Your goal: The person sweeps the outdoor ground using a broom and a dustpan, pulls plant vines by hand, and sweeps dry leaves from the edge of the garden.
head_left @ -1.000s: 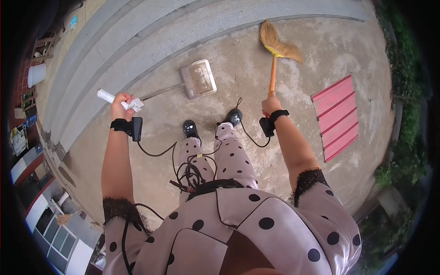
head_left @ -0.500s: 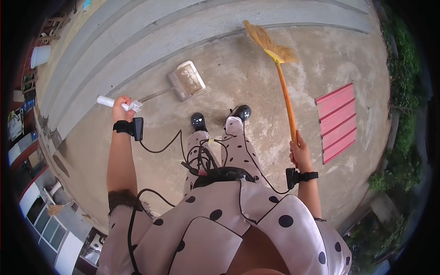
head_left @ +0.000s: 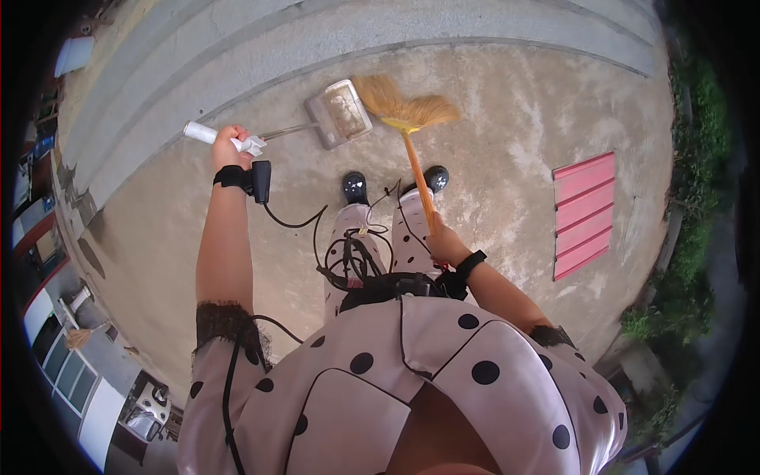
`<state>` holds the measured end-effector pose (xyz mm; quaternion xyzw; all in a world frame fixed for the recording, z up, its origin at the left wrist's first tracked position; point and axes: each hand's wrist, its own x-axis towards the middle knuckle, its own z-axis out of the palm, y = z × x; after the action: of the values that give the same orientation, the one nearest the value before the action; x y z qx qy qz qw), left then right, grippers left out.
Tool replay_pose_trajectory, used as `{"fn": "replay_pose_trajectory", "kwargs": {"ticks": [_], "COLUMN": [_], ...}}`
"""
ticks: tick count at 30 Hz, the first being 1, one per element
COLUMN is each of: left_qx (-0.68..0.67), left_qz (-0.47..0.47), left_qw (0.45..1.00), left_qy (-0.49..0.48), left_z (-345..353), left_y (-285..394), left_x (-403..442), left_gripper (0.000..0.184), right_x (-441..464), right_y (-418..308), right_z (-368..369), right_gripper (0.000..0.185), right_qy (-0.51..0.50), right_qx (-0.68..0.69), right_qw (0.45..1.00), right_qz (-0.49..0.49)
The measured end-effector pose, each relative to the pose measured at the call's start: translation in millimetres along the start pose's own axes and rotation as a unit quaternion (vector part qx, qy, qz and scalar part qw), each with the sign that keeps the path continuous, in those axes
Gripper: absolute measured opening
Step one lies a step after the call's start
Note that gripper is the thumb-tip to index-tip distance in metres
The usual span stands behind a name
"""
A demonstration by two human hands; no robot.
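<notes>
My left hand (head_left: 233,146) is closed around the white handle of a long-handled dustpan (head_left: 341,115). The pan rests on the concrete ground, its opening towards the right, with some dirt visible inside. My right hand (head_left: 448,244) grips the orange stick of a broom (head_left: 408,111). Its straw bristles fan out on the ground just right of the pan, and their left tip reaches the pan's open edge. Whether bristles and pan touch, I cannot tell.
Wide concrete steps (head_left: 261,59) curve along the far side. A red corrugated sheet (head_left: 584,215) lies on the ground to the right, with green plants (head_left: 701,158) beyond. A white bucket (head_left: 74,55) stands at far left. Black cables (head_left: 293,224) hang from my wrists and waist.
My right hand has swung the broom leftwards, bringing its bristles from the right over to the dustpan. My left hand and the dustpan sit slightly further right and the hand higher in view.
</notes>
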<state>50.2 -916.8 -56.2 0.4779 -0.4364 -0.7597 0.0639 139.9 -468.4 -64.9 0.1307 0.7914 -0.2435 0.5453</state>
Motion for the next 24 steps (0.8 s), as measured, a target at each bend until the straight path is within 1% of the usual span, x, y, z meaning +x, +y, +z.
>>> {"fn": "replay_pose_trajectory", "kwargs": {"ticks": [1,2,3,5,7,9,11,12,14,17,18,19,21,23,24], "left_qx": [-0.002,0.002,0.003,-0.015,-0.029,-0.043,-0.043,-0.053,-0.071,-0.083,-0.061,-0.058,-0.102,-0.102,-0.105], "left_qz": [-0.003,-0.004,-0.001,0.010,0.014,0.009,0.010,0.013,0.018,0.025,0.009,0.012,0.018,0.013,0.017], "left_qw": [1.000,1.000,0.999,0.999,0.998,0.998,0.998,0.998,0.996,0.993,0.989,0.989,0.987,0.987,0.985], "left_qy": [0.016,0.025,0.034,0.042,0.054,0.041,0.038,0.044,0.057,0.081,0.132,0.139,0.123,0.127,0.139], "left_z": [2,-3,-6,-16,-35,-62,-87,-99,-114,-138,-133,-136,-144,-147,-150], "left_y": [2,3,4,16,23,24,25,24,25,9,13,11,5,2,0], "left_x": [-2,-3,-3,-15,-25,-28,-38,-40,-49,-41,-49,-47,-45,-45,-44], "left_gripper": [0.005,0.005,0.005,0.005,0.004,0.004,0.004,0.004,0.004,0.005,0.005,0.005,0.005,0.005,0.005], "right_x": [-25,-45,-60,-97,-133,-159,-175,-171,-141,-60,-28,3,45,60,66], "right_y": [-19,-35,-41,-36,-19,-4,-7,-8,-7,-21,-33,-45,-77,-102,-99], "right_z": [-10,-19,-27,-39,-57,-76,-90,-93,-92,-80,-70,-59,-33,4,30], "right_gripper": [0.066,0.066,0.066,0.064,0.063,0.060,0.057,0.057,0.059,0.060,0.061,0.062,0.061,0.059,0.059], "right_qy": [-0.071,-0.140,-0.133,-0.126,-0.092,-0.081,-0.040,-0.017,0.034,0.107,0.120,0.131,0.095,0.023,0.010], "right_qx": [0.088,0.176,0.168,0.288,0.307,0.360,0.357,0.336,0.240,0.107,0.082,0.059,0.066,0.032,0.013], "right_qw": [0.994,0.974,0.977,0.948,0.945,0.927,0.930,0.940,0.970,0.988,0.989,0.990,0.993,0.999,1.000], "right_qz": [0.005,0.009,0.001,0.041,0.063,0.073,0.079,0.064,0.020,-0.013,-0.007,0.001,0.016,-0.003,-0.027]}}
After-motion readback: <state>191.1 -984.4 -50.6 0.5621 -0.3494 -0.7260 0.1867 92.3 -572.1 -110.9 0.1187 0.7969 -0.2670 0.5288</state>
